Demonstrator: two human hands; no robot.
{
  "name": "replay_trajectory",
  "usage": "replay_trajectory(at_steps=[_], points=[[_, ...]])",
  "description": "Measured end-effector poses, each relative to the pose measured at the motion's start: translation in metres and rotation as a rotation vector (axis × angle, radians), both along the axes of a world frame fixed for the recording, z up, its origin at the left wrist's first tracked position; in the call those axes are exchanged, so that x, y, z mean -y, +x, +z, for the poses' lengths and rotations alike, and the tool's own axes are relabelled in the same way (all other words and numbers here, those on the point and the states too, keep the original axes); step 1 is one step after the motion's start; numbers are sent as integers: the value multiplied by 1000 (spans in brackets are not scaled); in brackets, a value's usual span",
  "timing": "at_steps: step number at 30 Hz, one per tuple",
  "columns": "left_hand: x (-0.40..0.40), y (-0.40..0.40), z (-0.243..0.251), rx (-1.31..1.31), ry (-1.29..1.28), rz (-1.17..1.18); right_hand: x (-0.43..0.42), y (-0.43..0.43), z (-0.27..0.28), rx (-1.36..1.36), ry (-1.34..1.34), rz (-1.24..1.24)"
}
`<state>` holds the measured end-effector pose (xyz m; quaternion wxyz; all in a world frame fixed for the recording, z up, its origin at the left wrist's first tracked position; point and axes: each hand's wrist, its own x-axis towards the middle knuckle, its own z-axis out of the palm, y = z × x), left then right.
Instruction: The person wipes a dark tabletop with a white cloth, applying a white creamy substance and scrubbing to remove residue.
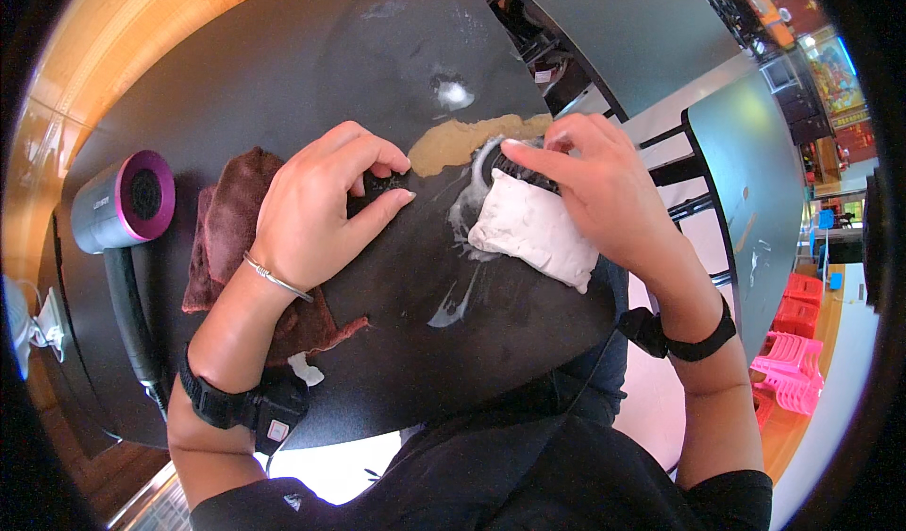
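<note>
My left hand [318, 205] is over the black table, thumb and index fingertip apart. Between them shows a dark, speckled patch [386, 181]; I cannot tell whether it is a separate piece or the tabletop. My right hand [609, 191] reaches over a dark, ribbed piece [524, 166], its thumb tip at the upper edge. The other fingers partly hide that piece, so its grip is unclear. Just below lies a thick white slab of clay-like material [534, 233], its right side beside my right hand. A flattened tan strip of similar material [460, 145] stretches behind, between both hands.
A grey hair dryer with a magenta ring [145, 195] lies at the left. A brown cloth [241, 212] is partly under my left arm. White powder [453, 95] and wet white smears [453, 304] mark the table [396, 361]. A scrap of white material [306, 370] lies near the cloth.
</note>
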<state>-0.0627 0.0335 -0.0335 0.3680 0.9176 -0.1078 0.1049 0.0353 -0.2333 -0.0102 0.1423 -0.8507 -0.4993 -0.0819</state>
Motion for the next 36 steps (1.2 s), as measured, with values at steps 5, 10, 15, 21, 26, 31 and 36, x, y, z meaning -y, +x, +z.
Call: replay_trajectory(at_steps=[5, 10, 15, 21, 26, 31, 36], points=[[1, 0, 2, 11, -7, 1, 8, -6, 12, -77, -88, -57], [0, 0, 2, -11, 23, 6, -1, 0, 8, -49, -23, -69], [0, 1, 1, 3, 3, -10, 2, 1, 17, -218, -9, 23], [1, 1, 2, 17, -5, -20, -12, -5, 10, -352, 231, -142], [0, 0, -1, 10, -24, -8, -21, -7, 12, -354, 92, -45], [1, 1, 1, 44, -4, 3, -14, -4, 18, -555, 74, -169], [0, 0, -1, 49, -31, -16, -3, -5, 21, -285, 24, -56]])
